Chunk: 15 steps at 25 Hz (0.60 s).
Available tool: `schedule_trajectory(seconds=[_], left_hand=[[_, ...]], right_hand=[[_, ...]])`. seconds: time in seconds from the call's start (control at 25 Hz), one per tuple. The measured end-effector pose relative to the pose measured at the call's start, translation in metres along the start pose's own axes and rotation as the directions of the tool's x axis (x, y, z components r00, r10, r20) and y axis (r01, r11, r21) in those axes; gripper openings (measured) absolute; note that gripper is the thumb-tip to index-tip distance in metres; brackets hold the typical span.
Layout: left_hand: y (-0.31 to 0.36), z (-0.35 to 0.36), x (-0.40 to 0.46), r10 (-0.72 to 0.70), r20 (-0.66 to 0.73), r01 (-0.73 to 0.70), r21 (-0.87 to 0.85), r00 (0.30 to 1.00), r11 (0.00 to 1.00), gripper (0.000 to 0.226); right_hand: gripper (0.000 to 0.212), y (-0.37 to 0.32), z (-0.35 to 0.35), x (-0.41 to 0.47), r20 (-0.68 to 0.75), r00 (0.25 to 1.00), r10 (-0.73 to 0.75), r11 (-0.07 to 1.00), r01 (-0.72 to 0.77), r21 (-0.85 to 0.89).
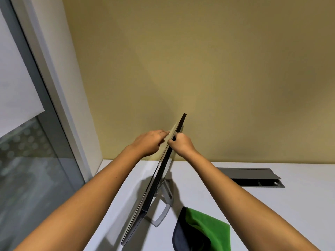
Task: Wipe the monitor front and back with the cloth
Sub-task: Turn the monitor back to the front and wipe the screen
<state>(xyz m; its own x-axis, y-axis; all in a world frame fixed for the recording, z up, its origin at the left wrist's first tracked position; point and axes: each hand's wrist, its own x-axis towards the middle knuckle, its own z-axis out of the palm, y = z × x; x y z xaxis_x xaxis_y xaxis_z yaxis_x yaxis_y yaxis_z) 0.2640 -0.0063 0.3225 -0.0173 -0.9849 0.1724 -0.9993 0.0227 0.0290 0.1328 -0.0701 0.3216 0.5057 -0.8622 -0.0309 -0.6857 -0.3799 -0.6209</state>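
A thin dark monitor [159, 171] stands edge-on to me on a silver stand [164, 209] on the white desk [272, 205]. My left hand [150, 142] touches its left face near the top edge, fingers reaching onto the panel. My right hand [181, 143] grips the top edge from the right side, fingers curled over it. The green and dark grey cloth [201, 230] lies crumpled on the desk to the right of the stand, near the front edge, with no hand on it.
A grey cable hatch [253, 177] with its lid raised sits in the desk at the right rear. A yellow wall [199, 69] rises behind the desk. A glass panel with a metal frame [36, 142] stands at the left.
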Motion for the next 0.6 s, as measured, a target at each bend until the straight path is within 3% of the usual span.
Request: schedule_trajectory(seconds=[0.08,0.24,0.44,0.6], left_hand=[[0.002,-0.004,0.017,0.089,0.065,-0.099,0.175,0.994,0.98,0.074],[0.001,-0.01,0.041,0.281,0.137,-0.313,0.408,0.95,0.858,0.073],[-0.013,0.013,0.059,0.448,0.138,-0.465,0.378,0.883,0.801,0.05],[-0.036,0.032,0.063,0.564,-0.085,-0.515,0.314,0.821,0.798,0.047]], right_hand=[[0.055,0.001,0.01,-0.009,0.067,0.996,-0.05,0.992,0.057,-0.113],[0.063,-0.007,0.028,-0.044,0.152,0.983,-0.106,0.977,0.132,-0.17],[0.057,-0.011,0.03,-0.071,0.236,0.956,-0.174,0.952,0.225,-0.209],[0.053,-0.007,0.019,-0.072,0.312,0.919,-0.24,0.911,0.324,-0.256]])
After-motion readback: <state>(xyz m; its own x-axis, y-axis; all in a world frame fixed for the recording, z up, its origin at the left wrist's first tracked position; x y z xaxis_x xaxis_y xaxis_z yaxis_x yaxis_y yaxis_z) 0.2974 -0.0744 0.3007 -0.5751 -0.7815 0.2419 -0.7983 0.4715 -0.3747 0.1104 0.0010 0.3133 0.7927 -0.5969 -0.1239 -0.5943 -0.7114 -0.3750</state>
